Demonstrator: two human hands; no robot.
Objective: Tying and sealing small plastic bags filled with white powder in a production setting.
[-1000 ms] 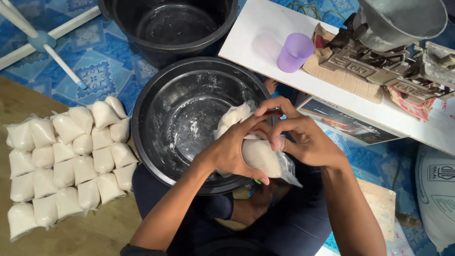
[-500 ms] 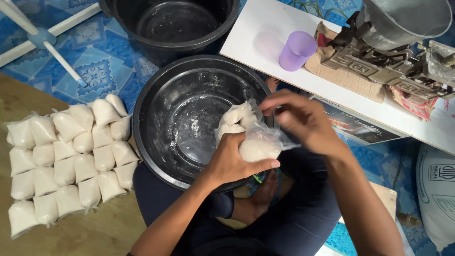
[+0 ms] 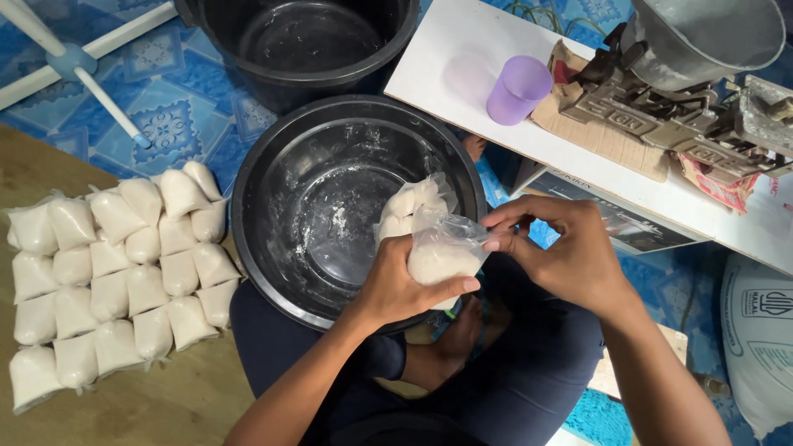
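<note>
**Hands on a small filled bag, over the basin rim**

Left hand (image 3: 396, 285) wrapped around a small clear plastic bag (image 3: 442, 256) of white powder, fingers closed under and around its lower half, thumb across the front. Bag held upright just above the near rim of the basin. Right hand (image 3: 570, 256) beside it, fingertips pinched on the loose plastic at the bag's upper right edge; remaining fingers curled.

Largest to smallest around them:
- White tabletop (image 3: 462, 74) at upper right, carrying a grey metal machine (image 3: 686, 91) with a funnel-like hopper.
- Black bucket (image 3: 297, 41) at top, dark inside.
- Dark metal basin (image 3: 330, 215) in the centre, on the person's lap, white powder smeared on its floor. A second filled bag (image 3: 409, 202) rests inside, touching the held one.
- Rows of tied white bags (image 3: 116, 272) laid on a wooden board (image 3: 165, 396) at left, packed close together.
- Lilac plastic cup (image 3: 518, 89) upright on the tabletop, near the machine.
</note>
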